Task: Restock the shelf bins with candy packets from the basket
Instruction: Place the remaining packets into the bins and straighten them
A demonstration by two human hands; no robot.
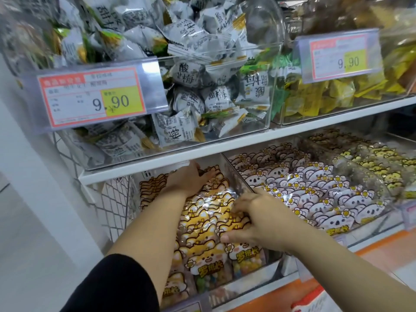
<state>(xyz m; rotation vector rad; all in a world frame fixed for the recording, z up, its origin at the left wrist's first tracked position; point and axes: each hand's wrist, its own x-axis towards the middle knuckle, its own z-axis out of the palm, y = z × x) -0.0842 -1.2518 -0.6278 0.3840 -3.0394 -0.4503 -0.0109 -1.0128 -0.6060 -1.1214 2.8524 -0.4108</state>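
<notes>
Rows of yellow-orange cartoon candy packets [207, 224] stand packed in a clear bin [274, 265] on the lower shelf. My left hand [186, 179] reaches deep into the back of this bin, fingers spread flat against the rear packets. My right hand [252, 218] lies on the front rows at the bin's right side, fingers curled over the packet tops and thumb pressed against a packet. The basket is out of view.
To the right, a bin of white koala packets [315, 194] and one of yellow packets [382, 163]. The upper shelf [225, 143] overhangs with clear bins of grey-white wrapped sweets [191, 86] and yellow sweets [337, 93], with price tags. A wire mesh panel [112, 203] stands at the left.
</notes>
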